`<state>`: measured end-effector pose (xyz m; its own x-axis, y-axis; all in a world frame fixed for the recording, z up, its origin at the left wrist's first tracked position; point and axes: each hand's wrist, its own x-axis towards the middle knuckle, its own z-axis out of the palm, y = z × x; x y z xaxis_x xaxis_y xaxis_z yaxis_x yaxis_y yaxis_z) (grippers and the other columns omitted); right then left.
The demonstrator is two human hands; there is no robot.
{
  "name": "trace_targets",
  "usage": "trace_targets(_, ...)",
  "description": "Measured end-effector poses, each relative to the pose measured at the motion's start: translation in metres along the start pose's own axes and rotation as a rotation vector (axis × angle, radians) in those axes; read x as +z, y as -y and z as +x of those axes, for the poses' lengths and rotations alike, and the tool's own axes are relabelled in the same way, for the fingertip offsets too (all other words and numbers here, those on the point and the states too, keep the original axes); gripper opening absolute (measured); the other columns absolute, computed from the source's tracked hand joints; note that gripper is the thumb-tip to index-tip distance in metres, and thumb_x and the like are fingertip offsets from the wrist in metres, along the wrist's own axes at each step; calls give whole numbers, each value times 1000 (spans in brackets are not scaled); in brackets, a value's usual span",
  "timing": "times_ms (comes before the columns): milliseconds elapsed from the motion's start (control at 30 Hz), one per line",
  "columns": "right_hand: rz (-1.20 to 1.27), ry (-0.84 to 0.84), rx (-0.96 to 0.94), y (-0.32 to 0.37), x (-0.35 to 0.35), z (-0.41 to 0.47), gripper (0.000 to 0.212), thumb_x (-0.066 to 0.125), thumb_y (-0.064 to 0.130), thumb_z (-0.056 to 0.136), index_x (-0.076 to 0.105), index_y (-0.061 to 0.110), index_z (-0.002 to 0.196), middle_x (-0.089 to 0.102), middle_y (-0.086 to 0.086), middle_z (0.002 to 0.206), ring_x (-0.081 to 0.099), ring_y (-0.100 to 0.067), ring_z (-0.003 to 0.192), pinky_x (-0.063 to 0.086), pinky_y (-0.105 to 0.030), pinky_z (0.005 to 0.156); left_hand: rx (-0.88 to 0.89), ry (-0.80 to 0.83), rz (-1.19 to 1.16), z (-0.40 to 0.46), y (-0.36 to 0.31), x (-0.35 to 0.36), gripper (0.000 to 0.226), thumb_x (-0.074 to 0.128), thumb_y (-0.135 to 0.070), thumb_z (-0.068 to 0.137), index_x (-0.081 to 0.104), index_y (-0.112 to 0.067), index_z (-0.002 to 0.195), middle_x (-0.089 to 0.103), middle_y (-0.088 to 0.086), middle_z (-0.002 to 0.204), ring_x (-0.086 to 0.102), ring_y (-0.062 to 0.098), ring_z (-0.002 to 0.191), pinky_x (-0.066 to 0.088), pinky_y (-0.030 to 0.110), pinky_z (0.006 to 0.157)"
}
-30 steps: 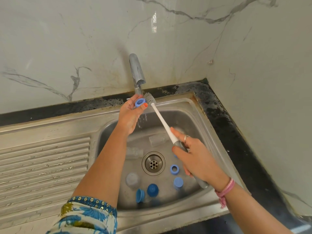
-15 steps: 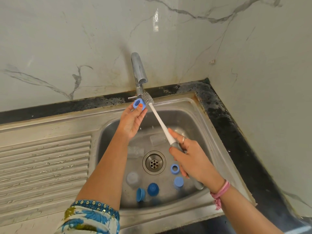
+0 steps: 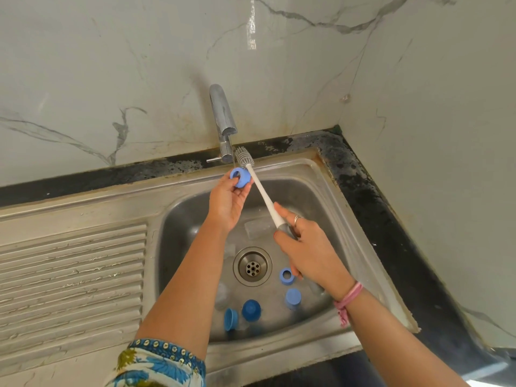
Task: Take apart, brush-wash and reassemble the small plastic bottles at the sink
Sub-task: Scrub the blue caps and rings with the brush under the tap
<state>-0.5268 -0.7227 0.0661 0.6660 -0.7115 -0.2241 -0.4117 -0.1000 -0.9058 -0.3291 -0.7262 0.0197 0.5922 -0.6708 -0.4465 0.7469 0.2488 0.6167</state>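
Two hands work above the back of the steel sink (image 3: 346, 191). The left hand (image 3: 227, 203) pinches a blue ring cap (image 3: 240, 177) in its fingertips and holds it up just below the tap (image 3: 223, 118), where a thin stream of water runs down beside it. The right hand (image 3: 308, 248) has its fingers curled round the grey grip of a bottle brush (image 3: 262, 196). The brush's white shaft slants up toward the back edge of the sink, and its grey bristled head sits just beside the cap, touching or nearly so. A pink band circles the right wrist.

Down in the basin, a clear plastic bottle body (image 3: 258, 227) lies behind the drain (image 3: 252, 266). A second blue ring (image 3: 286, 275) rests just right of the drain. Nearer the front wall sit three more blue pieces: a pale blue cap (image 3: 292, 298), a darker blue domed piece (image 3: 251, 310) and a blue piece on its side (image 3: 231, 319). Another clear piece (image 3: 222, 296) lies front-left of the drain, too faint to make out. A ribbed draining board (image 3: 72, 275) stretches along the sink's left side.
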Motion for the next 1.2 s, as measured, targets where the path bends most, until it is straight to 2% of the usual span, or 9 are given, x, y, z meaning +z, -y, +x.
trace_targets(167, -186, 14, -16, -6, 8, -16, 60, 52, 21, 93, 33, 52, 140, 49, -6, 65, 44, -16, 50, 55, -43, 54, 76, -108, 61, 13, -7, -1, 34, 43, -4, 102, 48, 0, 135, 53, 19, 134, 59, 22, 105, 48, 30, 92)
trace_targets(367, -108, -6, -23, 1, -4, 8, 56, 51, 15, 94, 40, 38, 144, 48, -4, 60, 44, -9, 40, 49, -29, 43, 45, 11, 236, 5, -2, 0, 35, 43, -3, 101, 48, -2, 136, 57, 14, 125, 64, 17, 95, 57, 23, 74)
trace_targets(567, -129, 46, -16, -4, 1, -6, 58, 51, 17, 93, 38, 46, 141, 46, -1, 62, 42, -9, 42, 52, -28, 45, 110, -143, 246, 18, -9, -5, 34, 47, -5, 100, 51, -4, 134, 54, 16, 133, 60, 21, 106, 55, 26, 74)
trace_targets(767, -106, 36, -12, -6, -10, 11, 58, 52, 14, 94, 39, 40, 144, 48, -8, 69, 41, -9, 45, 44, -20, 42, 97, -31, 467, 20, -5, -10, 36, 48, -6, 99, 50, -5, 135, 55, 13, 129, 58, 23, 110, 54, 23, 79)
trace_targets(867, -115, 59, -31, -5, -11, 10, 58, 52, 15, 93, 40, 44, 142, 47, -7, 69, 42, -12, 49, 47, -21, 43, 164, -87, 363, 23, -15, -12, 33, 51, -9, 99, 54, -7, 132, 59, 9, 122, 59, 18, 106, 54, 21, 77)
trace_targets(933, -121, 83, -14, -9, -8, 2, 58, 52, 16, 94, 37, 45, 142, 48, -4, 68, 42, -9, 47, 49, -22, 43, 180, -111, 296, 25, -21, -14, 21, 56, -11, 97, 62, -9, 117, 64, 4, 107, 62, 13, 96, 52, 17, 71)
trace_targets(1000, -79, 81, -5, -14, -5, -3, 59, 53, 16, 95, 36, 44, 144, 50, -4, 69, 42, -6, 43, 46, -21, 43, 150, -132, 244, 23, -20, -14, 7, 62, -11, 93, 66, -10, 99, 66, 3, 95, 63, 10, 85, 50, 14, 64)
trace_targets(1067, -16, 57, -12, -18, -4, -5, 58, 53, 14, 94, 39, 44, 143, 49, -4, 66, 41, -8, 41, 45, -23, 42, 75, -171, 98, 20, -16, -15, 7, 65, -13, 91, 65, -9, 96, 66, 6, 93, 64, 9, 77, 50, 14, 58)
trace_targets(1200, 31, 58, -22, -20, 2, -5, 58, 54, 13, 93, 44, 49, 137, 45, -5, 61, 40, -13, 40, 43, -25, 41, 7, -187, -115, 21, -7, -11, 30, 67, -28, 90, 60, -9, 111, 67, 11, 99, 66, 18, 81, 58, 41, 77)
